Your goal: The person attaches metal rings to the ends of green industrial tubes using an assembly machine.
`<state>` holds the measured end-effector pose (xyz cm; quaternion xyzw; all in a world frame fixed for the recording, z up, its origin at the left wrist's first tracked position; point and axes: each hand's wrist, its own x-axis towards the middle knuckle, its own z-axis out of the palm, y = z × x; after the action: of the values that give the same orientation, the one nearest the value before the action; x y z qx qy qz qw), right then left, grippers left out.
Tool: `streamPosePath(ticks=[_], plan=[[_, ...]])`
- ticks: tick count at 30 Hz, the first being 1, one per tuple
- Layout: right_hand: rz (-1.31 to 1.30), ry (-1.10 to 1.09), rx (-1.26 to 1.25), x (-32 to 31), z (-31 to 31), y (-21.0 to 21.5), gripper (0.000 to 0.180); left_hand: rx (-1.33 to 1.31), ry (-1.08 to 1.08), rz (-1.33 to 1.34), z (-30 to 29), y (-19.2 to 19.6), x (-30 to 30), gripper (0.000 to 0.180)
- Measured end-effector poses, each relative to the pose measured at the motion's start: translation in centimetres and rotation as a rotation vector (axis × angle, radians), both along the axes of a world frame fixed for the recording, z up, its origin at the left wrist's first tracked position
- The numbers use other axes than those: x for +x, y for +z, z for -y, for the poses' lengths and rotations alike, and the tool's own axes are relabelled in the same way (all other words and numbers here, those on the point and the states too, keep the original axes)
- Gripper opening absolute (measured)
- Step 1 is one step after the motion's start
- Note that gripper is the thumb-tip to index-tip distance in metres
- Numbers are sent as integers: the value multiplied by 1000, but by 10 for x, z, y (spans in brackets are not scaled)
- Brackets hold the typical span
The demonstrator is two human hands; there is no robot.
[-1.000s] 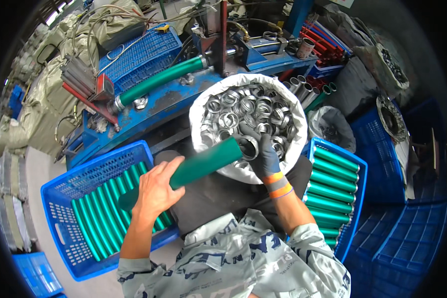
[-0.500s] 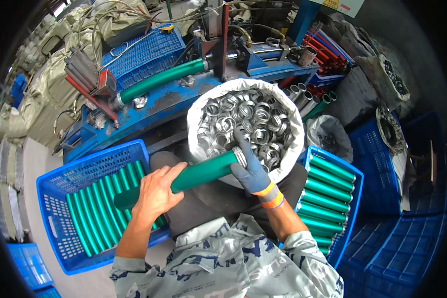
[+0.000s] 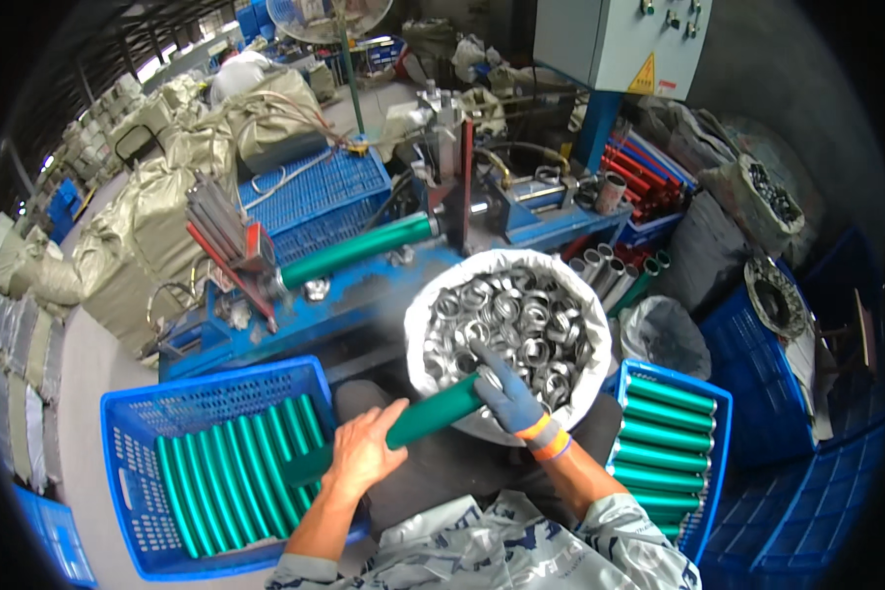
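My left hand [image 3: 366, 447] is bare and wrapped round the middle of a green metal tube [image 3: 437, 413], which slants up to the right above my lap. At the tube's upper end sits a silver metal ring [image 3: 488, 377]. My right hand [image 3: 509, 403], in a blue-grey glove, grips that ring at the tube's mouth; its forefinger stretches along the far side and partly hides the ring. Just beyond, a white sack [image 3: 425, 329] stands full of loose metal rings [image 3: 534, 317].
Blue crates of green tubes stand at left [image 3: 118, 418] and right [image 3: 723, 462]. Across the front runs a blue bench machine [image 3: 364, 285] with a green tube [image 3: 359, 251] clamped in it. A grey control box [image 3: 610, 49], red tubes [image 3: 639, 182] and sacks lie beyond.
My view has tilted upward, so everything sits lower in the picture and the control box and a fan show. My right hand now covers more of the ring at the tube's end.
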<state>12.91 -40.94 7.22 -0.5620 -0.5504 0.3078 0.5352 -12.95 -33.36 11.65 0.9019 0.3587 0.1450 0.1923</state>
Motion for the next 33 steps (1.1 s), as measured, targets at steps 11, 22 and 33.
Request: streamPosePath(ticks=[11,22,33], plan=[[-75,34,10,-8,-12,5,59,-62,47,66,1,-18,-8,62],[300,-229,-163,75,-53,-19,49,-198,236,458,-5,-14,-27,64],[765,-349,-565,90,-68,-74,34,-566,243,1101,-20,-15,-40,50]])
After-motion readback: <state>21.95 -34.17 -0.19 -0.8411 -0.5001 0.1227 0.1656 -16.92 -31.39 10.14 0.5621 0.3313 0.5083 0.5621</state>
